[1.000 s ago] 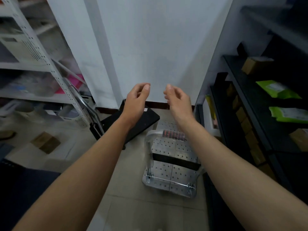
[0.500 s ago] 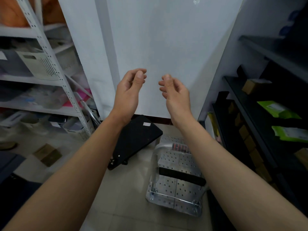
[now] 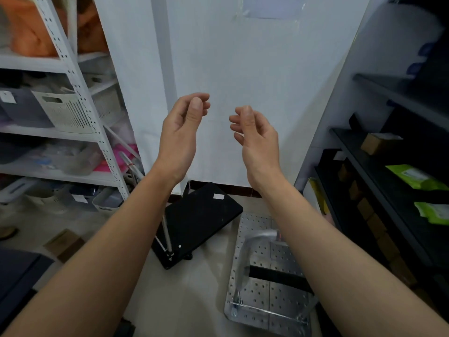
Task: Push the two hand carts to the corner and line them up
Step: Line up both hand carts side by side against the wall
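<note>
Carts, two in all, stood on the floor (image 3: 194,300) in the corner, below the white wall (image 3: 243,69). The black cart (image 3: 201,215) sat on the left, askew. Its long axis ran from the near left to the far right. Its handle end lay nearer the person, and the handle (image 3: 132,166) rose up and leftward against the white rack (image 3: 80,93). The silver cart (image 3: 260,290) sat on the right, just beside the dark shelves (image 3: 364,166). Its long axis pointed almost straight at the wall, with the hinge end nearest the person. Its curved handle (image 3: 255,239) arched over the perforated deck, and one black band crossed that deck. The two decks were not parallel. The black cart's far right corner came close to the silver cart's far left corner, but whether they touched could not be told.

Both forearms reached forward and upward. The left hand (image 3: 181,132) and the right hand (image 3: 256,135) hung at about one height before the wall, well above the carts. The palms faced each other with a gap between them. The fingers of each were loosely curled and held nothing.

Two green packets (image 3: 413,176) lay on the dark shelves.
</note>
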### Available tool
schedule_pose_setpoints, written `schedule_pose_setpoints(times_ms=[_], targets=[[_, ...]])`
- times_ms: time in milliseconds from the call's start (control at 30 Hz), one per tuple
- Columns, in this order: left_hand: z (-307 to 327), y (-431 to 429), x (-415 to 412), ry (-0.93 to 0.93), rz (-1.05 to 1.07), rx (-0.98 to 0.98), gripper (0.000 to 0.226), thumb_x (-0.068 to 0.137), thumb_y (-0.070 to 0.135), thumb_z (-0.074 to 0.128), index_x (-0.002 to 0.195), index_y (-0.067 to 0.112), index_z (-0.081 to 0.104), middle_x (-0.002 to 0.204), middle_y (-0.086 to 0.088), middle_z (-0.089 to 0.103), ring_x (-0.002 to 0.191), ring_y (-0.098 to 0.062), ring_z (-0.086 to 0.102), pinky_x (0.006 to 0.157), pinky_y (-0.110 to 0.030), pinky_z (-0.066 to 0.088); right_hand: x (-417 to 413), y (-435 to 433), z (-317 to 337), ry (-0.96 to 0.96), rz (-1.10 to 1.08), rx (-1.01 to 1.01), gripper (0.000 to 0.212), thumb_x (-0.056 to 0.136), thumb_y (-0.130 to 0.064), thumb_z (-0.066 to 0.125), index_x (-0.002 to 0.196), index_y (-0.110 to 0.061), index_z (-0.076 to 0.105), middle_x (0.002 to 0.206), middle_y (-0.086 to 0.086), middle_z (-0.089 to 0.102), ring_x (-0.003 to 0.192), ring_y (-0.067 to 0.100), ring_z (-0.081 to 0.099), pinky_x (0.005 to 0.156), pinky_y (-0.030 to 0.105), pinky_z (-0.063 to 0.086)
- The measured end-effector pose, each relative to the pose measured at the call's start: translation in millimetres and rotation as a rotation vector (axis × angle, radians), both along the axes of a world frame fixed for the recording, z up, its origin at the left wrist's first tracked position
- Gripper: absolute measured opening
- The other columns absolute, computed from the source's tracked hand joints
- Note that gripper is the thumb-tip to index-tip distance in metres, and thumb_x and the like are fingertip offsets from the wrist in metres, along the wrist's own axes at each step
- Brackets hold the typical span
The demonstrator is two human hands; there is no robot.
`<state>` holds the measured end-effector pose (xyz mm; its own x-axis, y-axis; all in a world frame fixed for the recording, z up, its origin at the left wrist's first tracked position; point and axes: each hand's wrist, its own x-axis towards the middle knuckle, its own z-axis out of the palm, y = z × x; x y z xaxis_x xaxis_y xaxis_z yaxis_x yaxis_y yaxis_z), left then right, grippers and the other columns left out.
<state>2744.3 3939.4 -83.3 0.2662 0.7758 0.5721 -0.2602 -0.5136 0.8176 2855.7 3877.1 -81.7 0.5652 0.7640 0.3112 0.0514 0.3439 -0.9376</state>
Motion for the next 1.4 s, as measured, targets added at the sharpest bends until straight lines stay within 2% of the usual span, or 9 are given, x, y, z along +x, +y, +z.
schedule_pose_setpoints(times_ms=[300, 433, 633, 833, 967, 1100, 1167, 1233, 1400], targets=[[12.2, 47.2, -46.4, -0.105, 0.058, 0.041, 0.035, 0.098, 0.032, 0.036, 0.112, 0.01, 0.059, 0.105, 0.0, 0.062, 0.106, -0.016, 0.059, 0.1, -0.029, 0.046, -48.9, 48.7, 16.5, 0.006, 0.026, 0.086, 0.032, 0.096, -0.036, 0.05, 0.112, -0.011, 0.063, 0.096, -0.006, 0.066, 0.094, 0.009, 0.063, 0.095, 0.029, 0.051], [11.9, 69.6, -65.7, -0.148, 0.083, 0.015, 0.032, 0.099, 0.033, 0.036, 0.107, 0.015, 0.061, 0.101, 0.0, 0.062, 0.102, -0.015, 0.06, 0.098, -0.03, 0.046, -66.4, 72.2, 19.5, 0.017, 0.036, 0.097, 0.033, 0.096, -0.036, 0.05, 0.113, -0.011, 0.063, 0.095, -0.006, 0.067, 0.094, 0.009, 0.063, 0.094, 0.028, 0.05], [5.1, 104.6, -88.5, -0.199, 0.123, -0.005, 0.03, 0.099, 0.031, 0.037, 0.105, 0.014, 0.061, 0.098, -0.002, 0.062, 0.1, -0.017, 0.059, 0.097, -0.032, 0.047, -83.7, 109.9, 14.9, 0.017, 0.065, 0.095, 0.026, 0.096, -0.035, 0.051, 0.106, -0.014, 0.063, 0.093, -0.007, 0.067, 0.093, 0.008, 0.063, 0.095, 0.027, 0.051], [-6.4, 142.8, -93.1, -0.161, 0.222, -0.058, 0.034, 0.098, 0.033, 0.038, 0.107, 0.01, 0.062, 0.1, -0.006, 0.063, 0.102, -0.02, 0.06, 0.101, -0.038, 0.047, -84.9, 153.4, 4.1, 0.024, 0.144, 0.085, 0.023, 0.096, -0.032, 0.051, 0.105, -0.014, 0.063, 0.092, -0.007, 0.066, 0.094, 0.009, 0.063, 0.095, 0.027, 0.051], [-14.4, 169.1, -97.6, -0.09, 0.322, -0.058, 0.038, 0.097, 0.036, 0.037, 0.108, 0.009, 0.061, 0.1, -0.003, 0.062, 0.099, -0.017, 0.06, 0.097, -0.033, 0.048, -82.3, 188.1, -4.8, 0.043, 0.212, 0.059, 0.021, 0.096, -0.031, 0.054, 0.105, -0.014, 0.062, 0.097, -0.006, 0.066, 0.101, 0.012, 0.063, 0.096, 0.027, 0.05], [-32.5, 195.0, -102.7, -0.021, 0.395, -0.099, 0.039, 0.097, 0.035, 0.039, 0.11, 0.006, 0.06, 0.1, -0.002, 0.062, 0.1, -0.018, 0.059, 0.096, -0.034, 0.049, -81.9, 221.9, -22.2, 0.013, 0.263, 0.0, 0.018, 0.095, -0.032, 0.055, 0.102, -0.018, 0.063, 0.1, -0.004, 0.066, 0.104, 0.013, 0.063, 0.095, 0.026, 0.05], [-48.0, 203.2, -104.7, 0.028, 0.429, -0.143, 0.038, 0.099, 0.032, 0.039, 0.112, 0.004, 0.06, 0.098, -0.001, 0.063, 0.098, -0.013, 0.061, 0.092, -0.029, 0.05, -82.4, 237.1, -35.5, -0.005, 0.292, -0.041, 0.01, 0.094, -0.031, 0.056, 0.096, -0.024, 0.063, 0.1, -0.004, 0.067, 0.102, 0.014, 0.063, 0.094, 0.027, 0.05], [-63.6, 211.0, -106.3, 0.053, 0.446, -0.188, 0.033, 0.102, 0.024, 0.039, 0.111, 0.0, 0.059, 0.093, 0.003, 0.062, 0.087, 0.0, 0.061, 0.084, -0.019, 0.05, -83.0, 251.1, -48.3, -0.018, 0.32, -0.079, 0.005, 0.094, -0.03, 0.057, 0.091, -0.029, 0.061, 0.099, -0.005, 0.066, 0.101, 0.014, 0.062, 0.094, 0.027, 0.049], [-95.7, 244.0, -114.6, 0.138, 0.513, -0.276, 0.022, 0.101, 0.021, 0.041, 0.102, 0.01, 0.06, 0.087, 0.008, 0.06, 0.075, 0.011, 0.057, 0.075, -0.01, 0.048, -89.0, 283.3, -80.6, -0.048, 0.375, -0.172, 0.013, 0.095, -0.028, 0.055, 0.101, -0.018, 0.06, 0.093, -0.012, 0.061, 0.091, 0.005, 0.058, 0.088, 0.018, 0.046]])
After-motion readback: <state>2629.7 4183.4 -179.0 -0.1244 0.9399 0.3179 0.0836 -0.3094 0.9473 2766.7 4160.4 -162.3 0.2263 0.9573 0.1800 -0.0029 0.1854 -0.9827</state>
